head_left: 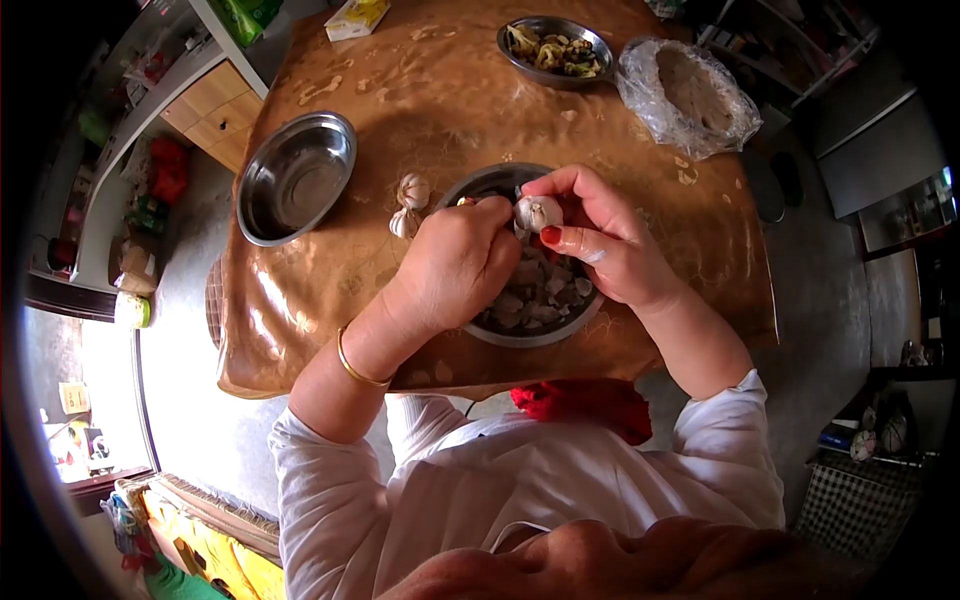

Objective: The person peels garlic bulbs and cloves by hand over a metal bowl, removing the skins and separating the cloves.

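Observation:
My right hand (620, 245) grips a whitish garlic bulb (541, 212) between thumb and fingers, above a metal bowl (520, 339). Close beside the bulb, my left hand (455, 262) is closed with its fingertips bent inward; what they pinch is hidden. Grey-brown, flake-like pieces (540, 297) lie in the bowl under my hands, too dark to name surely. Left of the bowl, near my left hand, two more garlic bulbs (412, 190) rest on the brown tablecloth (330, 345).
A shiny metal basin (297, 178) stands at the table's left. At the back are a bowl of yellow-green food (556, 50), a clear plastic bag (690, 97) with pale contents, and a yellow-white box (356, 19). The table's near edge lies just before my body.

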`<state>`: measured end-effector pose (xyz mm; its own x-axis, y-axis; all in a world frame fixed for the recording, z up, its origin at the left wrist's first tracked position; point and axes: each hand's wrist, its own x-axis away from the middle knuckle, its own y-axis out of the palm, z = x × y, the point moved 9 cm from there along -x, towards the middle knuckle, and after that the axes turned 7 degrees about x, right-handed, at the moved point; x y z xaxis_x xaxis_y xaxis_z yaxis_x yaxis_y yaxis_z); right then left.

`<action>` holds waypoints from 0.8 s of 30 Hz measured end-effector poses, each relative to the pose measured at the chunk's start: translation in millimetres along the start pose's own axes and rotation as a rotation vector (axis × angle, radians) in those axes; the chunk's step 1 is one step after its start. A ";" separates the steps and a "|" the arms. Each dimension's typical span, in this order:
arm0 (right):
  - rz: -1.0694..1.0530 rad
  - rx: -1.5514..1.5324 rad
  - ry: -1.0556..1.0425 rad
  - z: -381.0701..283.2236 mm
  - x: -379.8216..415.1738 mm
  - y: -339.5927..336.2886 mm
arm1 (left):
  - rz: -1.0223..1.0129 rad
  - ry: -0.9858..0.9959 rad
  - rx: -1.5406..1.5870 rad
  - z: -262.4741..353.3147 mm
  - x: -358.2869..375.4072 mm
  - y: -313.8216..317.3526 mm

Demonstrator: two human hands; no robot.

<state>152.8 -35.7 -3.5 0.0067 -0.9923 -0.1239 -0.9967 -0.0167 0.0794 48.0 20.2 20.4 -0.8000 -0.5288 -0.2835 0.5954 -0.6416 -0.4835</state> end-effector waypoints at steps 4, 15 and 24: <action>0.032 0.024 -0.041 0.7 -1.3 -3.8 | 0.017 -0.005 0.080 0.2 2.1 -6.5; 0.017 0.159 -0.091 -9.1 3.6 6.8 | -0.029 0.095 -0.192 9.6 1.2 -1.0; 0.065 0.347 -0.138 -11.6 3.6 7.8 | 0.023 0.060 -0.233 10.5 6.0 2.1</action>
<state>146.0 -40.9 8.1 -0.0449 -0.9635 -0.2640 -0.9629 0.1121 -0.2453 45.2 9.8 26.3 -0.7935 -0.5036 -0.3417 0.5860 -0.4808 -0.6522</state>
